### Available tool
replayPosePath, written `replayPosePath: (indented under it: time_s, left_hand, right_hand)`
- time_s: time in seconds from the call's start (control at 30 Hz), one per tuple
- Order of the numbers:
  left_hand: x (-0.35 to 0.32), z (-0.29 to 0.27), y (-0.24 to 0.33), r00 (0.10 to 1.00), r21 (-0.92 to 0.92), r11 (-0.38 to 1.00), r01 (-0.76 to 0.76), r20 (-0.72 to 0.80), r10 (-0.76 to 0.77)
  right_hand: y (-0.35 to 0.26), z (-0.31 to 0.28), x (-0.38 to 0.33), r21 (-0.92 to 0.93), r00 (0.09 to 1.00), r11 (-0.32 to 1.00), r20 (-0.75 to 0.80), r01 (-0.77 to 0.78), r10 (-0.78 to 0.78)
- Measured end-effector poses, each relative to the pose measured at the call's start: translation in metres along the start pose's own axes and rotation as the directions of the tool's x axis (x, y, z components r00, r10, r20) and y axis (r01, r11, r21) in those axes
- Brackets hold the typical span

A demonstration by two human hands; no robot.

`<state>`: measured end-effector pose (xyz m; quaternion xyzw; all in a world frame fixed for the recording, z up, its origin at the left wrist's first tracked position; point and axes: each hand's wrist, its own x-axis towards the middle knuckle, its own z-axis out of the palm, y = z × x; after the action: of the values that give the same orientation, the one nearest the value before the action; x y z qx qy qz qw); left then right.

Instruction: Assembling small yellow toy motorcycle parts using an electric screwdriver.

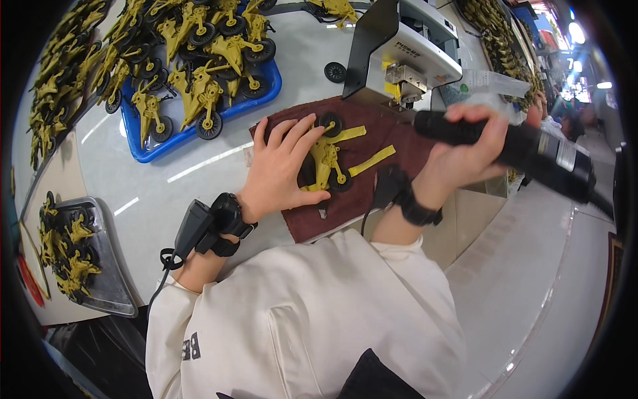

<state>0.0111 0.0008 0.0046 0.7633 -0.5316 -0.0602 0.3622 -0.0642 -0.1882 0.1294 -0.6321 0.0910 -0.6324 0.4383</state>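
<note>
A yellow toy motorcycle (324, 163) with black wheels lies on a maroon cloth (302, 223). My left hand (282, 159) spans it, fingertips at the far wheel and thumb at the near side, keeping it against the cloth. Part of the toy is hidden under the palm. Two flat yellow strips (372, 160) extend to its right on the cloth. Raised to the right of the cloth, my right hand (475, 143) is wrapped round a black electric screwdriver (551, 156), slightly blurred. Its cable trails off to the right.
A white-and-black box-shaped machine (419, 50) with a metal front piece stands beyond the cloth, a loose black wheel (335, 72) beside it. A blue tray (143, 154) heaped with toy motorcycles sits far left. A metal tray (123, 292) holds more at near left.
</note>
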Motion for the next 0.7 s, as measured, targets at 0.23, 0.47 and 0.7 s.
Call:
replayPosePath:
  time_s: [0.23,0.47,0.7]
  left_hand:
    - [-0.001,0.0,0.002,1.0,0.005,1.0,-0.003,0.004,0.003]
    - [-0.001,0.001,-0.001,1.0,0.005,1.0,0.005,0.009,-0.006]
    - [0.0,-0.001,0.0,1.0,0.009,1.0,-0.005,-0.003,0.005]
  right_hand:
    - [0.039,0.013,0.025,0.016,0.999,0.999,0.014,-0.042,0.042]
    - [-0.006,-0.003,-0.026,0.11,0.935,0.948,0.236,-0.297,0.266]
    - [-0.032,-0.023,-0.077,0.09,0.878,0.954,0.423,-0.286,0.223]
